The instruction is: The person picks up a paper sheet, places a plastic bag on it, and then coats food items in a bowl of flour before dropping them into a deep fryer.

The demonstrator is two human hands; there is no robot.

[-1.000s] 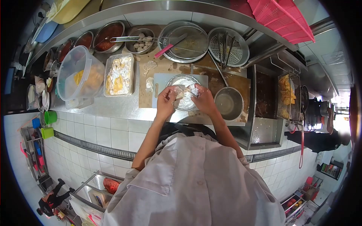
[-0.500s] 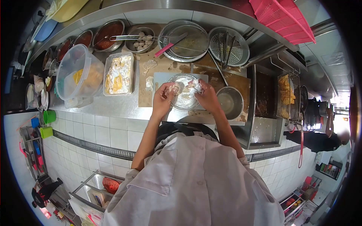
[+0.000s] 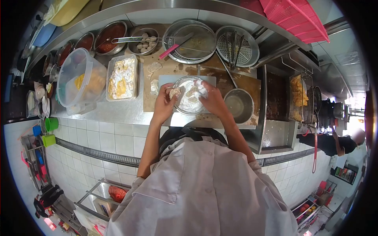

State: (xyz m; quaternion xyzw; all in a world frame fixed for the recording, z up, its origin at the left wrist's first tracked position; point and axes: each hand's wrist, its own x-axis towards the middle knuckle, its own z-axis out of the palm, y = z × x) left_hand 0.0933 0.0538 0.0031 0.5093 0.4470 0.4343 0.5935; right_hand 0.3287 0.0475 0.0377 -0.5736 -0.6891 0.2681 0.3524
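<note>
A round metal bowl [image 3: 189, 111] of white flour stands on a pale board [image 3: 165, 80], with a lumpy, floured piece [image 3: 193, 93] in the flour. At the bowl's left rim my left hand [image 3: 166, 100] is closed, its fingers pinching a small coated lump [image 3: 175, 93]. My right hand [image 3: 212, 96] is inside the bowl's right side, fingers closed and dusted with flour; what they hold, if anything, cannot be made out. To the left, a rectangular tray [image 3: 134, 78] holds floured yellow pieces.
A steel pot [image 3: 239, 105] stands right of the bowl. Behind are a strainer with a pink-handled knife [image 3: 177, 47], a perforated pan with tongs [image 3: 235, 49] and sauce bowls. A clear tub [image 3: 75, 88] is at left, a fryer basket [image 3: 300, 98] at right. Two people are farther off.
My left hand has shifted slightly left, and the lump in it shows more clearly. My right hand has moved slightly, with its fingers lower in the flour.
</note>
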